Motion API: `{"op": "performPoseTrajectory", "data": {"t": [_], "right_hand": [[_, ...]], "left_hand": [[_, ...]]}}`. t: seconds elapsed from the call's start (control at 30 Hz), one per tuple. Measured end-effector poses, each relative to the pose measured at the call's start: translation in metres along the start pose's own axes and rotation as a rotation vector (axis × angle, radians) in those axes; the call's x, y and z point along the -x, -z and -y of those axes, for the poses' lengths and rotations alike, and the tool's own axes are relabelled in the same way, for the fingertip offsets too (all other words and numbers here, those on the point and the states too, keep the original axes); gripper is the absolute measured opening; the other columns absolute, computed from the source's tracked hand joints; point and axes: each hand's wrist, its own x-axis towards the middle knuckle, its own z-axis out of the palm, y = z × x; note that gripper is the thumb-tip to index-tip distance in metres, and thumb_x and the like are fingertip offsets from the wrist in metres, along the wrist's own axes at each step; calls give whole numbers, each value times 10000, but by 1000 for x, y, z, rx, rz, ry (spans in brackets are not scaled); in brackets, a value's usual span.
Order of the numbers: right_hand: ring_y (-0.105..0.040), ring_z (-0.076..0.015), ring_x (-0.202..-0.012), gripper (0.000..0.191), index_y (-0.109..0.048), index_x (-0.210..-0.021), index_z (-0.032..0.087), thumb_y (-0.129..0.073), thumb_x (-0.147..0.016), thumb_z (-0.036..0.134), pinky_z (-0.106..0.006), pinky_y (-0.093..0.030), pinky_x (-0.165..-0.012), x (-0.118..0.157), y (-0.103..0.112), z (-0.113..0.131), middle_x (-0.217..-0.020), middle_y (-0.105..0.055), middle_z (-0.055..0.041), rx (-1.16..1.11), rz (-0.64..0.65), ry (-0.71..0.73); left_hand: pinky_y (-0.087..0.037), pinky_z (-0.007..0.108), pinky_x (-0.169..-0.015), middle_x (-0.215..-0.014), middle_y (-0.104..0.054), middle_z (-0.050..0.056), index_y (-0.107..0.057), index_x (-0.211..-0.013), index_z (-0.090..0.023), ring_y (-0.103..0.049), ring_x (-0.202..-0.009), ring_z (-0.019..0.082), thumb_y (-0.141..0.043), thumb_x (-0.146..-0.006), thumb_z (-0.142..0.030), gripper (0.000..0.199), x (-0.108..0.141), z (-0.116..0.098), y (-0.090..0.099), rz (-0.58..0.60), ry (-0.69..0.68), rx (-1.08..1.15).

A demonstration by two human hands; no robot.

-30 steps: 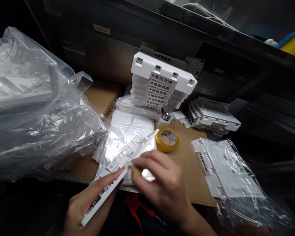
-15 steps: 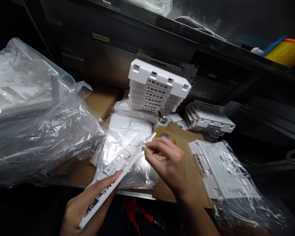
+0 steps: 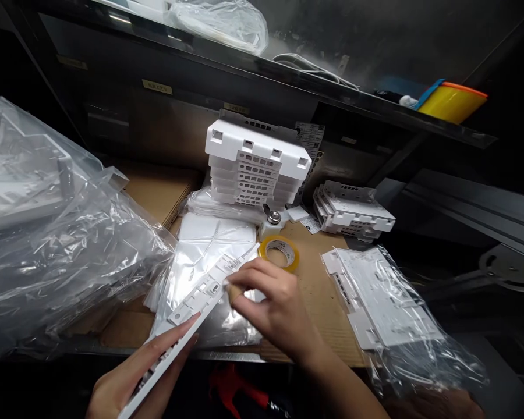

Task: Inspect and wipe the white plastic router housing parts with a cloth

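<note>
A white plastic panel with slots and cutouts is tilted over a pile of clear plastic bags. Its lower part is held between the thumb and fingers of my left hand. My right hand is at the panel's long edge, thumb and index finger pinched on a small whitish piece, perhaps a cloth, mostly hidden by the fingertips. A roll of yellow tape lies just beyond my right hand.
White panels are stacked at the back, with a smaller stack to the right. A bagged panel lies right; large bagged parts stand left. A metal-topped bottle is behind the tape. A red tool shows below the edge.
My right hand has moved down along the panel's edge, away from its far end, and the tape roll shows more fully. My left hand still holds the panel. The view has shifted.
</note>
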Motion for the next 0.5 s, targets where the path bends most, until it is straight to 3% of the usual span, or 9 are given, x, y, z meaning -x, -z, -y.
{"op": "performPoseTrajectory", "data": {"t": [0.13,0.23,0.5], "right_hand": [[-681,-160,-759,98,-768,-855,214,-687,-906,189,-298,-560,-691,-18,18,-29,-867,-747,-28,80,-112,-186],[-664,-156,-739,114,-761,-835,220,-684,-896,162,-287,-538,-671,-23,22,-28,-851,-733,-19,126,-131,-207],[-690,-165,-772,97,-751,-974,155,-662,-936,148,-274,-558,-725,18,-26,53,-877,-740,-59,-57,91,88]], "left_hand": [[-601,213,-912,-1095,-815,-77,-783,-1151,-347,-794,-952,214,-771,-888,-298,267,-1,-8,-1,-6,20,-7],[-588,212,-944,-1121,-809,-81,-779,-1160,-345,-789,-981,214,-768,-894,-286,273,-2,-14,-3,5,46,2],[-592,153,-876,-1127,-813,-36,-772,-1188,-358,-790,-974,177,-718,-914,-226,309,-3,-19,-3,-34,65,81]]}}
